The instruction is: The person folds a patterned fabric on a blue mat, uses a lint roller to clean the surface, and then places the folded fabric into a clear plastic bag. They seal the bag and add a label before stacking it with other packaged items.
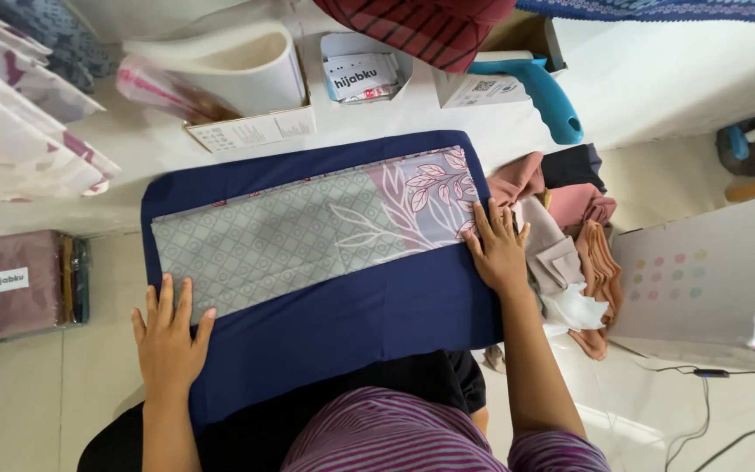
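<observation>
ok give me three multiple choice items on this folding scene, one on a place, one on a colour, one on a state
1. Where does the right hand rest?
A. on the right end of the patterned cloth
B. on the white box
C. on the floor

2. What colour is the board under the patterned cloth?
A. red
B. navy blue
C. yellow

3. How is the left hand held?
A. closed in a fist
B. pinching a corner
C. flat, fingers spread

Answers:
1. A, its fingers lie on the leaf-printed end.
2. B, navy shows all round the grey strip.
3. C, the palm presses flat at the lower left corner.
</observation>
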